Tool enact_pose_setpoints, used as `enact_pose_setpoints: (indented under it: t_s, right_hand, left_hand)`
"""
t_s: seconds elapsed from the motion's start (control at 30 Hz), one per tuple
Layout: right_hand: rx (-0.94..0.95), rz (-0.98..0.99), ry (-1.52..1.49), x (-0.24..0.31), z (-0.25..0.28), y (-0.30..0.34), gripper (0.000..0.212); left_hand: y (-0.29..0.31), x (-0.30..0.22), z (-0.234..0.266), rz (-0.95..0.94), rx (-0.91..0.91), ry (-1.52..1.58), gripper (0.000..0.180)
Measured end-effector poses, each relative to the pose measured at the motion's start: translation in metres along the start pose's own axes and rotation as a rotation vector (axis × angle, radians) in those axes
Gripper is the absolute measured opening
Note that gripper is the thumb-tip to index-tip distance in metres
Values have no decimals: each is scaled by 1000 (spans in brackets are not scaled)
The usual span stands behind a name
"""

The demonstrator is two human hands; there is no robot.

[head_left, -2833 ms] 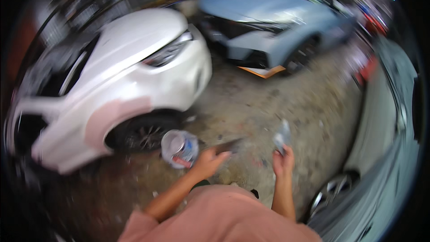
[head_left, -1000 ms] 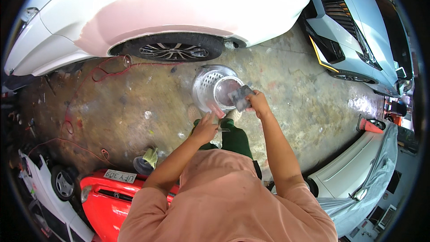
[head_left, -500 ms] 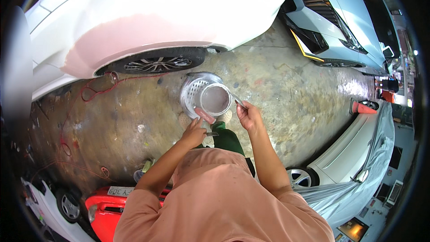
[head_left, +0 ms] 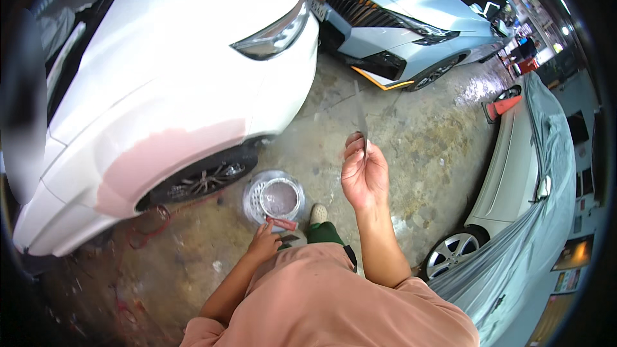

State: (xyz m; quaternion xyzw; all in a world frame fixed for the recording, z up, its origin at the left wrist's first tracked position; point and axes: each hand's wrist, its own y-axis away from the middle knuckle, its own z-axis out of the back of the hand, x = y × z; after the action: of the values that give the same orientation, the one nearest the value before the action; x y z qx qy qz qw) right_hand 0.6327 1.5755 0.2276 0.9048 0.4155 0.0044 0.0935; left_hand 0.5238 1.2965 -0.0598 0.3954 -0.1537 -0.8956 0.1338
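My right hand [head_left: 366, 173], raised over the floor, pinches a thin flat metal blade [head_left: 361, 112] like a putty knife, its upper end smeared by motion. My left hand [head_left: 262, 244] is low in front of my body, closed on an oblong pinkish-red piece [head_left: 283, 223] whose kind I cannot make out. A flat grey blade [head_left: 294, 239] shows beside its fingers. Just beyond the piece, a round open tub [head_left: 281, 198] with greyish-pink contents rests on a perforated round metal stand [head_left: 250, 199].
At the left stands a white car [head_left: 193, 58] with a pink patch [head_left: 148, 160] above its front wheel [head_left: 205, 180]. A light-blue car [head_left: 418, 0] is ahead. A partly covered car [head_left: 498, 199] and an orange cone [head_left: 501, 108] are at the right. A red hose [head_left: 144, 234] crosses the floor.
My right hand has lifted away from the tub with the blade, now pointing up. The view has turned toward the white car's front; my left hand stays low by the tub.
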Motion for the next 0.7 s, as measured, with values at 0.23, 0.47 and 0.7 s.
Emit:
enact_pose_setpoints:
  t_s: [0.23,0.47,0.7]
  right_hand:
    - [348,-26,-117,11,-48,34,17]
    - [445,-140,-249,9,-57,44,26]
    - [106,185,493,-2,-20,23,28]
  left_hand:
    - [-2,-16,16,-75,-59,-52,29]
    - [9,-27,21,-56,-74,-27,28]
    - [6,-13,12,-54,-100,2,25]
